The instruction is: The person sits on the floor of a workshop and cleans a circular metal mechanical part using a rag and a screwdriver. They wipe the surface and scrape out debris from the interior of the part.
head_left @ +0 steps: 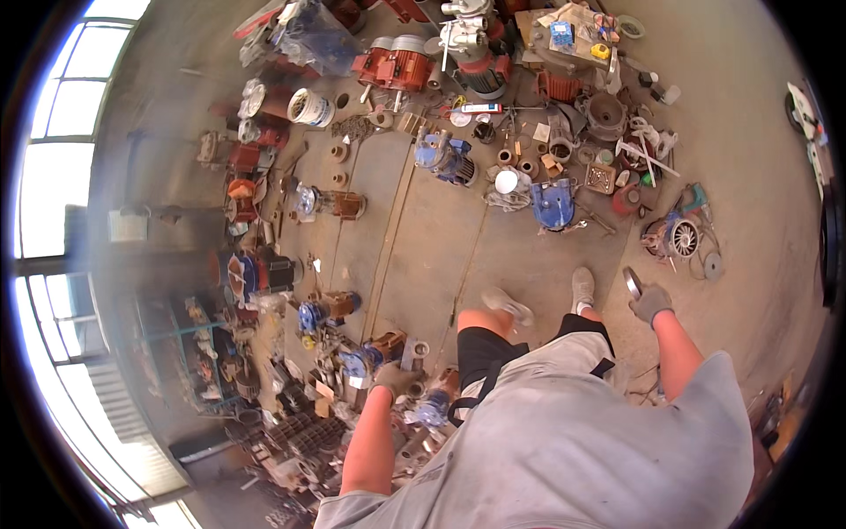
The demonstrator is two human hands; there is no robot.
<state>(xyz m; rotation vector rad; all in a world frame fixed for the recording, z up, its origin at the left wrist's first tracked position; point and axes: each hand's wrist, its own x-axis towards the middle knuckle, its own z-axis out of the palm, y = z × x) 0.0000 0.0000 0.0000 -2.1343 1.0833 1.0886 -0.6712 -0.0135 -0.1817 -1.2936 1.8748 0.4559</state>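
Holding a metal ring [628, 280] in the gloved right hand [650, 303], workshop floor [432, 264] below

Right hand is sitting out to the person's right, fingers clamping on the ring's near edge; ring is standing tilted, rest of it sticking out past the glove. An opened motor with a finned wheel [684, 238] is lying on the floor beyond it, with a teal power tool [696, 197] resting just behind.

Left hand [397, 379], also gloved, is hanging low on the left among motor parts. Cannot tell whether its fingers are gripping anything or standing apart. A round grey part [420, 349] is showing close by, and a blue-and-brown motor [357, 360] is lying to its left.

Farther ahead, a blue motor [448, 161] is resting on the floor, with a blue casing [552, 204] lying to its right. Calipers [650, 159] are lying among small parts at upper right. A white bucket [310, 108] is standing at upper left, and red motors [407, 69] are lining up near the top.
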